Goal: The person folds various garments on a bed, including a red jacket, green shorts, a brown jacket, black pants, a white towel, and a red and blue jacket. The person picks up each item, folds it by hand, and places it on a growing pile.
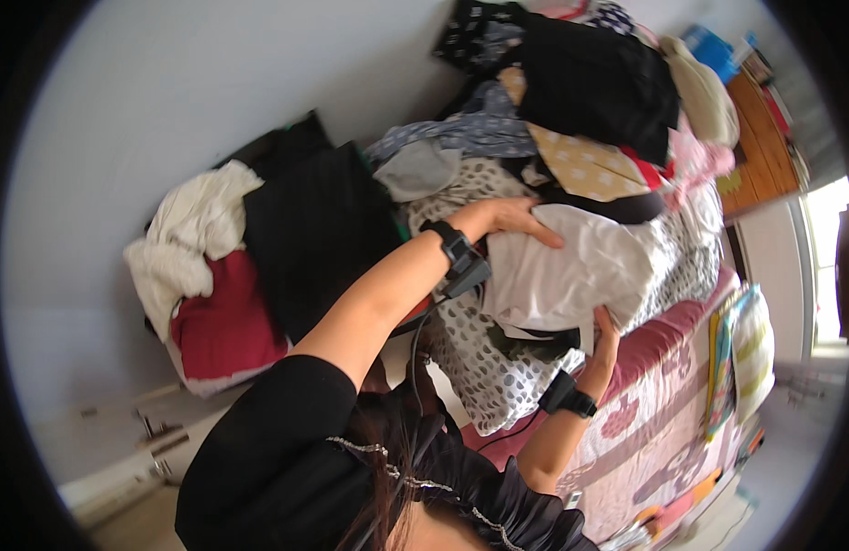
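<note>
A folded white garment (576, 275) lies between my two hands, on top of a pile of cloth in the middle of the head view. My left hand (524, 220) holds its upper left side, with the thumb across the top and the other fingers partly hidden. At the lower right edge, my right hand (605, 337) grips the same garment, its fingers mostly out of sight beneath. Dark cloth (534, 342) shows under the near edge. Below everything hangs a white fabric with grey spots (493, 365).
Black folded clothes (596, 82) and a yellow patterned cloth (583, 162) are heaped beyond my hands. Left stand a black cloth stack (314, 234), a dark red garment (225, 320) and cream clothes (201, 213). A bed with a pink patterned cover (645, 413) extends rightward.
</note>
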`<action>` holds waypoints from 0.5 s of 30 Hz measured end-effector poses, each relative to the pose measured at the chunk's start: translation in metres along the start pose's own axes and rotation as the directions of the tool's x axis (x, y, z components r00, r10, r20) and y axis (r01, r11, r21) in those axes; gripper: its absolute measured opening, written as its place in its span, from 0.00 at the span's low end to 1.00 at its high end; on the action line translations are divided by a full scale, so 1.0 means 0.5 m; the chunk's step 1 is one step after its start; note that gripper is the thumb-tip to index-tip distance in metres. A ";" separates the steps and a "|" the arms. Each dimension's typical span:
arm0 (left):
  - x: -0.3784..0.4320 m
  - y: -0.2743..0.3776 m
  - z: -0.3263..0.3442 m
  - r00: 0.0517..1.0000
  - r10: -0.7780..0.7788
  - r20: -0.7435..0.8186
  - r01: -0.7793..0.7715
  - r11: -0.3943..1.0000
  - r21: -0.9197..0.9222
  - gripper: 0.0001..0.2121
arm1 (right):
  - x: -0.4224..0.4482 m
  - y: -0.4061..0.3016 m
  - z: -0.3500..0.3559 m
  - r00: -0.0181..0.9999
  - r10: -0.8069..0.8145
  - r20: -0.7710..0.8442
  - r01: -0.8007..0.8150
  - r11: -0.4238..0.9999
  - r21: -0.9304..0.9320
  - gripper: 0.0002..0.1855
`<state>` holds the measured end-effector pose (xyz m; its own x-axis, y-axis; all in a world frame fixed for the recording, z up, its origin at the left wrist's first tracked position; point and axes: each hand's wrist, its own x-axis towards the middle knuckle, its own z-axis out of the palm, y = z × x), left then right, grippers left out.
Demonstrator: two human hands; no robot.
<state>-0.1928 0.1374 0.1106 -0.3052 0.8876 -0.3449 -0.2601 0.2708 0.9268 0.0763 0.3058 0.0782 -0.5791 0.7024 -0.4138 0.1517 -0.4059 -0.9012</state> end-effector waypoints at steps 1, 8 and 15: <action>-0.040 0.041 0.019 1.000 0.015 -0.011 -0.015 1.000 -0.002 0.38 | -0.038 0.004 0.012 0.998 0.008 -0.066 0.003 0.986 0.166 0.20; -0.143 0.014 0.032 0.987 0.144 -0.068 -0.124 0.964 0.237 0.38 | -0.110 0.100 -0.032 0.997 0.005 -0.077 0.021 0.943 0.333 0.30; -0.383 -0.013 0.001 0.959 0.212 -0.188 -0.203 0.977 0.067 0.38 | -0.186 0.068 0.047 0.995 -0.023 0.093 -0.002 0.968 0.252 0.24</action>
<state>-0.1321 -0.0342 0.1709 -0.5197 0.8389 -0.1617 -0.1306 0.1090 0.9854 0.1166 0.2129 0.0890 -0.6548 0.6537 -0.3794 -0.0545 -0.5414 -0.8390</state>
